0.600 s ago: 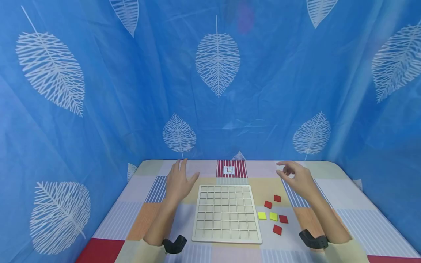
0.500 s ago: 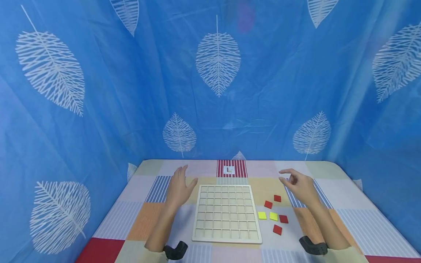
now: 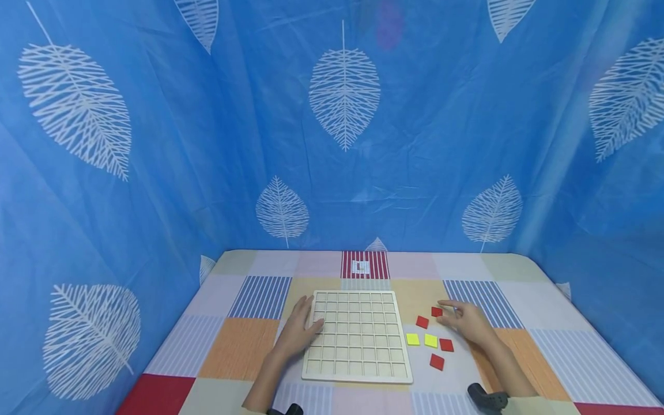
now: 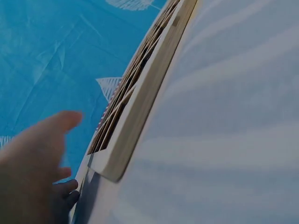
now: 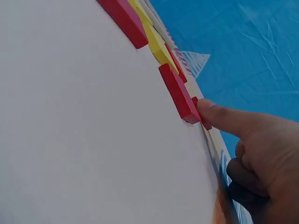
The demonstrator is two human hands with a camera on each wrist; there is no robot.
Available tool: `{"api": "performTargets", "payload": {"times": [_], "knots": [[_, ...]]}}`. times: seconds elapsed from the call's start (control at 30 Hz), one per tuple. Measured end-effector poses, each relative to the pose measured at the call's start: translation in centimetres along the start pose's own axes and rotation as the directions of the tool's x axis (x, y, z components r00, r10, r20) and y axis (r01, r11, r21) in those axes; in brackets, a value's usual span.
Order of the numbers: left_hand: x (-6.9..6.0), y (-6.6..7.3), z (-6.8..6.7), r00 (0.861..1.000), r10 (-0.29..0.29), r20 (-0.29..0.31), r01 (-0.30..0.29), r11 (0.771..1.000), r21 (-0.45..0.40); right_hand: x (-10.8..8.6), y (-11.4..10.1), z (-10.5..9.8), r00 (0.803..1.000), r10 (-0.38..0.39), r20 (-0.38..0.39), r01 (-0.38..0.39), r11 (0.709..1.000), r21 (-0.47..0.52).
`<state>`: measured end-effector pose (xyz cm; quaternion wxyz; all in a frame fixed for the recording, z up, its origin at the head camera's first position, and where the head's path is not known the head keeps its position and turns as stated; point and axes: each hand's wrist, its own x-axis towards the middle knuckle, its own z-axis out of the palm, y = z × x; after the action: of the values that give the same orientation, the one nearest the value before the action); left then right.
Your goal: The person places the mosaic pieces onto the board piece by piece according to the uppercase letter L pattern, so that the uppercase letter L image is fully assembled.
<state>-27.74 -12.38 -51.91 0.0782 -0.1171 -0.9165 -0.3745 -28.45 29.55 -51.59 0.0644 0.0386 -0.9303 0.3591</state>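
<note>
The left hand [image 3: 297, 334], fingers extended and thumb parted, grips nothing at the board's [image 3: 358, 334] left edge. The right hand's [image 3: 469, 324] parted thumb and index straddle the farthest red tile [image 3: 436, 312], right of the board; contact indeterminate.

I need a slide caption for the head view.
Left grip at a cream square gridded board, right grip beside red and yellow square tiles.

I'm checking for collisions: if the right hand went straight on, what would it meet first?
Most likely the farthest red tile, at the fingertips of the right hand in the head view; whether they touch is unclear.
</note>
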Motion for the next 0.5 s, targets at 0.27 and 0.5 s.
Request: {"api": "performTargets", "payload": {"times": [0.27,0.5], "knots": [[-0.7,-0.3,0.8,0.998,0.03,0.055,-0.039,0.984,0.172,-0.3,-0.3,0.5,0.998,-0.032,-0.048,0.029,0.997,-0.066],[-0.6,-0.5,1.0,0.997,0.01,0.078,-0.029,0.97,0.242,-0.2,-1.3,0.6,0.995,-0.038,-0.09,0.032,0.997,-0.063]]}}
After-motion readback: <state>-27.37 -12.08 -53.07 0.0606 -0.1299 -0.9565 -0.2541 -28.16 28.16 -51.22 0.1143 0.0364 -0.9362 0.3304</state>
